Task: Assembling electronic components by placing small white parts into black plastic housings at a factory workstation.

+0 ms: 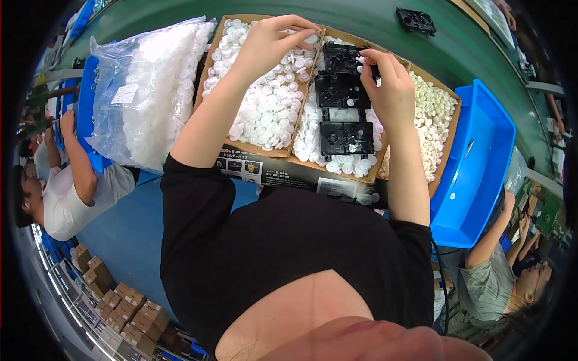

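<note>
**Fitting work at the far end of the row**

Our small white part [360,61] sits at the far black frame [342,58], which lies in line with the middle black frame [338,89] and the near black frame [346,133] across the centre tray of white pieces [307,129]. We have the part between thumb and forefinger of the right hand [388,81], it seems, with those fingers brought close together; whether it is seated or only touching the frame, we cannot tell.

A white piece shows on each of the other two frames, so we judge the step in hand to be placing one on the far frame. The next move would call for lining the part up with its spot, pressing gently and letting go without nudging the row.

Our left hand [274,41] is over the far right corner of the left tray of white discs [265,114], its fingertips drawn nearly together; we cannot tell whether it has hold of anything. If it is picking, it should lift a single disc cleanly.

To the right are a tray of cream pieces [435,102] and a blue bin [481,156]; to the left, a clear bag of white parts [159,84]. Another black frame [415,21] lies beyond, on the green counter [361,15].
</note>
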Action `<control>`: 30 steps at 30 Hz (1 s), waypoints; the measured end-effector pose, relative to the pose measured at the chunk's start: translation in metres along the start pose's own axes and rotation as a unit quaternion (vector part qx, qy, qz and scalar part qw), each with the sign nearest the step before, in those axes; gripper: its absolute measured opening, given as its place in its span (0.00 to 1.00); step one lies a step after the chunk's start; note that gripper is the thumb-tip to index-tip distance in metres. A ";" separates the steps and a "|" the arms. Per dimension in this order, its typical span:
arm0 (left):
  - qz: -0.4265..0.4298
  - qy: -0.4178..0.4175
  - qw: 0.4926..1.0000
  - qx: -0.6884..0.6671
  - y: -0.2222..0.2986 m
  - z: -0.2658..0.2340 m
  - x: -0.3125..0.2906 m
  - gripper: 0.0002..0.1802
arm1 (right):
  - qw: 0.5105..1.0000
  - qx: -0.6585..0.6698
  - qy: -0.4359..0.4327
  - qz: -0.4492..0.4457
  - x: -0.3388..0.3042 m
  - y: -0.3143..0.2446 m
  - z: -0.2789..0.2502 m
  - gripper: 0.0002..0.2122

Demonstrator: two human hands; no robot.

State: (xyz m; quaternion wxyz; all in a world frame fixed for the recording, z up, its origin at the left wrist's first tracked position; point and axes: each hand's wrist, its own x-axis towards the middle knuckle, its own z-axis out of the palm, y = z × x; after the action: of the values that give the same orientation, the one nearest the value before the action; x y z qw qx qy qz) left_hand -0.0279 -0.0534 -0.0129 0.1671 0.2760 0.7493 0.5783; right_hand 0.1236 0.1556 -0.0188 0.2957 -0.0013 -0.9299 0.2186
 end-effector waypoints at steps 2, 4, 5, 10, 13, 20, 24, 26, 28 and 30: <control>0.009 0.002 1.000 0.001 0.002 0.007 0.004 0.07 | 1.000 0.003 0.004 -0.005 0.000 0.000 0.002 0.18; 0.025 0.004 1.000 0.004 0.005 0.014 0.007 0.08 | 1.000 0.008 0.011 -0.012 -0.001 0.000 0.004 0.20; 0.034 0.004 0.999 0.005 0.005 0.016 0.008 0.08 | 1.000 0.011 0.015 -0.016 -0.001 0.000 0.004 0.21; -0.001 0.004 0.998 -0.069 -0.003 0.025 0.015 0.10 | 0.998 0.030 0.024 -0.044 -0.002 0.003 0.007 0.23; -0.005 -0.004 0.997 -0.072 -0.004 0.025 0.016 0.11 | 0.998 0.043 0.016 -0.034 -0.002 0.003 0.008 0.24; 0.145 -0.067 0.976 0.146 0.004 0.020 0.003 0.11 | 0.996 0.053 0.019 -0.063 -0.001 0.003 0.006 0.19; 0.186 -0.090 0.950 0.233 0.009 0.021 -0.008 0.11 | 0.996 0.046 0.000 -0.081 0.000 0.003 0.002 0.20; 0.200 -0.097 0.939 0.262 0.009 0.021 -0.008 0.11 | 0.995 0.044 -0.006 -0.087 0.000 0.004 0.002 0.20; 0.217 -0.063 0.942 0.247 0.005 0.023 -0.007 0.12 | 0.994 0.027 -0.008 -0.109 -0.002 0.006 0.006 0.20; 0.233 -0.030 0.944 0.232 0.004 0.025 -0.004 0.12 | 0.991 0.010 -0.009 -0.130 -0.003 0.008 0.007 0.19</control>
State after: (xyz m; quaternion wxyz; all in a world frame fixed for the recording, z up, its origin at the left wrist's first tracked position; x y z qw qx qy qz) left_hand -0.0096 -0.0356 -0.0168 -0.0188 0.4913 0.7718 0.4031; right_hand 0.1209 0.1591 -0.0290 0.3132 0.1247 -0.9226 0.1876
